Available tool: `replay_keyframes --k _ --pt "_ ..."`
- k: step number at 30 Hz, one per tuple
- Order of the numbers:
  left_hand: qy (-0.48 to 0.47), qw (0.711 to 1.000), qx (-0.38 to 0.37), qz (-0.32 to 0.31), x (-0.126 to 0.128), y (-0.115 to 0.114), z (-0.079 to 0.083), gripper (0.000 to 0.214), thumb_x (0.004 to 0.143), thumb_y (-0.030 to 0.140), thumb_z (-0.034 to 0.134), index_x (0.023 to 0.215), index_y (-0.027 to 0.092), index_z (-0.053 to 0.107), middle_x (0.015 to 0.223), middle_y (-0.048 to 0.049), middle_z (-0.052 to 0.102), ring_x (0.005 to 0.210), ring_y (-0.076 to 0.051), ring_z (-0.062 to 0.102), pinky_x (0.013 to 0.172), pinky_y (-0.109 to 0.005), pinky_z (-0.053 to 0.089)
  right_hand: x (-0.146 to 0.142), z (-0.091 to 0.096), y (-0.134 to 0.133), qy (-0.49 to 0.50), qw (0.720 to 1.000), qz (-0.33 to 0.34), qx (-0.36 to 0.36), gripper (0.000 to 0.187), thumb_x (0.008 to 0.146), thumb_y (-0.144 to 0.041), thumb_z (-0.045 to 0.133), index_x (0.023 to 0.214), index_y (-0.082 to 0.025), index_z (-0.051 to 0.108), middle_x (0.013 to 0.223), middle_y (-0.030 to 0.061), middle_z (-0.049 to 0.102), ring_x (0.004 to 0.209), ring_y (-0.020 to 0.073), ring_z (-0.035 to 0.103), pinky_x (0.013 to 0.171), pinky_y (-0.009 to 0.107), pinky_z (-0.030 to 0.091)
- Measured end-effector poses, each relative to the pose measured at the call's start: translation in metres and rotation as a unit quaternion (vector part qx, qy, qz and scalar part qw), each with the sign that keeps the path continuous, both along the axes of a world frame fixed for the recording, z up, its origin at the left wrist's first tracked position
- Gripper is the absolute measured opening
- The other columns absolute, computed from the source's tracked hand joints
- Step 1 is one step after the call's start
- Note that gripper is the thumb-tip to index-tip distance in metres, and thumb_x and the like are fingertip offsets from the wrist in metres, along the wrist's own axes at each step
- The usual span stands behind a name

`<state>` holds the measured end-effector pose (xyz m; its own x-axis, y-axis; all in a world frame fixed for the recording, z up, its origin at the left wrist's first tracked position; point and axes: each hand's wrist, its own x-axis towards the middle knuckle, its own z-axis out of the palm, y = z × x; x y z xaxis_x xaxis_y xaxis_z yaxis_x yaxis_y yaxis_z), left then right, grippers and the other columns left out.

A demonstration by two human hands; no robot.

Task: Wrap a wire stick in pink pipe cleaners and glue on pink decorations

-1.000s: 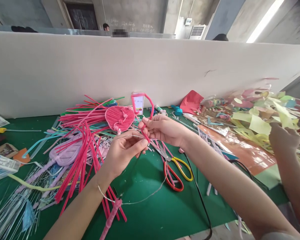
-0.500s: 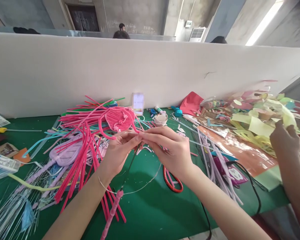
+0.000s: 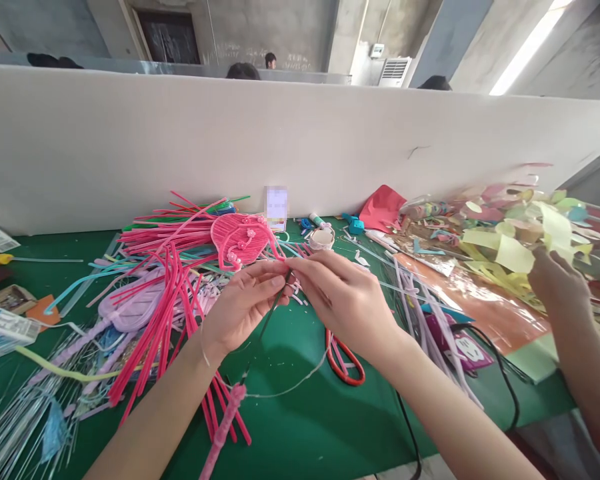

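My left hand is closed, its thumb and fingers pinching the top of a thin dark wire stem. The stem slants down to a handle wrapped in pink pipe cleaner. Against the left fingertips, my right hand pinches at a pink pipe cleaner; its exact end is hidden. Just beyond the hands is a pink rounded piece of ribbed pipe cleaner with small curled decorations. A thin pale thread loops from the handle's top up behind my right hand.
Loose pink pipe cleaners and a lilac fan shape lie left. Red-handled scissors sit below my right hand. A purple packet and black cable lie right. Another person's hand touches yellow paper. A white partition stands behind.
A curved pink pipe cleaner left of the rounded piece has swung in close to its edge. My hands have shifted slightly right. The other person's hand has moved a little left.
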<state>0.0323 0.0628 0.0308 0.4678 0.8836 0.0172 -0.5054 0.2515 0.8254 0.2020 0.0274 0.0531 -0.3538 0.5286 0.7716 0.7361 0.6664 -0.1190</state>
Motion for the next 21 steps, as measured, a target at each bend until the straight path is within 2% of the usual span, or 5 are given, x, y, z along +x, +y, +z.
replay_keyframes --k 8,12,16,18,21 --pt "0.037 0.991 0.047 0.118 0.007 -0.004 0.007 0.015 0.067 0.019 0.087 0.079 0.02 0.078 0.077 0.0003 0.075 0.074 -0.012 0.07 0.068 -0.02 0.058 -0.02 -0.009 0.003 0.22 0.971 -0.003 -0.096 0.025 0.092 -0.015 0.054 0.103 -0.024 0.074 0.096 0.0073 0.069 0.084 0.0175 0.066 0.074 0.033 0.057" --pt "0.175 0.945 0.192 0.198 0.007 -0.019 0.021 0.02 0.083 0.024 0.073 0.102 0.023 0.077 0.102 -0.0033 0.075 0.101 -0.019 0.069 0.091 -0.028 0.056 -0.016 0.007 -0.004 0.393 0.867 0.105 -0.289 0.029 0.093 -0.041 0.059 0.109 -0.022 0.074 0.117 0.0088 0.069 0.11 0.0222 0.066 0.091 0.035 0.058" --pt "0.285 0.887 0.324 0.163 0.003 -0.028 0.032 0.032 0.094 0.03 0.057 0.122 0.02 0.068 0.129 -0.0103 0.063 0.124 -0.026 0.057 0.104 -0.038 0.049 -0.006 0.025 -0.007 0.462 0.774 0.162 -0.401 0.05 0.084 -0.059 0.065 0.114 -0.019 0.072 0.124 0.0101 0.066 0.115 0.0264 0.065 0.101 0.04 0.053" --pt "0.321 0.861 0.37 0.137 0.001 -0.029 0.032 0.036 0.097 0.031 0.05 0.128 0.02 0.065 0.136 -0.0114 0.055 0.13 -0.028 0.051 0.107 -0.041 0.046 -0.003 0.03 -0.01 0.446 0.777 0.144 -0.419 0.056 0.076 -0.057 0.075 0.114 -0.017 0.071 0.132 0.013 0.06 0.115 0.0279 0.065 0.1 0.039 0.054" --pt "0.388 0.813 0.419 0.113 0.001 -0.031 0.027 0.04 0.1 0.034 0.043 0.136 0.025 0.058 0.147 -0.011 0.042 0.142 -0.031 0.036 0.114 -0.048 0.038 -0.003 0.034 -0.017 0.368 0.841 0.113 -0.381 0.057 0.074 -0.052 0.077 0.117 -0.016 0.07 0.131 0.0158 0.058 0.117 0.0287 0.064 0.099 0.04 0.056"
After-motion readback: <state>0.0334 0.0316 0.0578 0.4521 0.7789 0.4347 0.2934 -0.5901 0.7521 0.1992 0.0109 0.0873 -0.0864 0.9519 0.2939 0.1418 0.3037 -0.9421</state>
